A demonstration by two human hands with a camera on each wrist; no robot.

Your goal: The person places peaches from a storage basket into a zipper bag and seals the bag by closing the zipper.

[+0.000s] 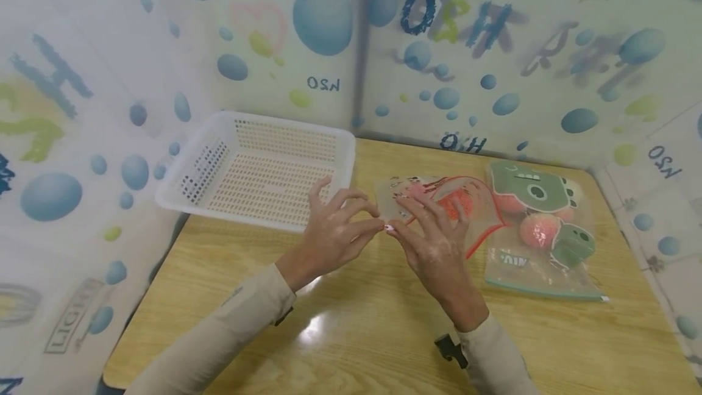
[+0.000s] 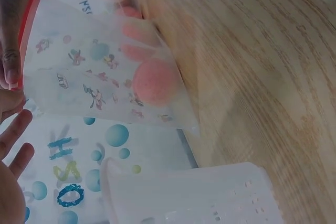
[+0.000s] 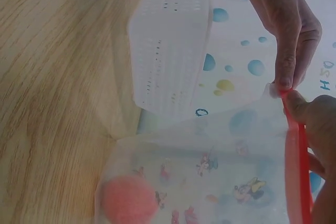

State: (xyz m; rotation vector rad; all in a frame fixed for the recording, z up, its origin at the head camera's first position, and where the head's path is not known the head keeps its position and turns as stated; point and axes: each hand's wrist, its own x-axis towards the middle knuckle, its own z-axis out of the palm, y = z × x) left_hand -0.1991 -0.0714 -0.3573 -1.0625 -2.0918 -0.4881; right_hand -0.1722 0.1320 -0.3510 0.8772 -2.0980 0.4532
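A see-through zip bag (image 1: 482, 191) with a red zip strip (image 3: 297, 166) and small cartoon prints stands in front of me. Inside it a pinkish-orange ball (image 2: 156, 82) lies near the bottom. My left hand (image 1: 342, 227) pinches the bag's upper corner at the end of the strip between thumb and finger, its other fingers spread. Right beside it, my right hand (image 1: 436, 249) pinches the same strip with its thumb and fingers, the fingertips of both hands nearly meeting. In the right wrist view the bag's bottom edge is at the wooden table (image 3: 47, 103).
A white perforated plastic basket (image 1: 263, 218) stands at the back left. On the right lies another clear zip bag (image 1: 548, 279) with green dinosaur prints and several pinkish balls (image 1: 540, 230). A printed wall (image 1: 466, 78) with blue dots closes off the back.
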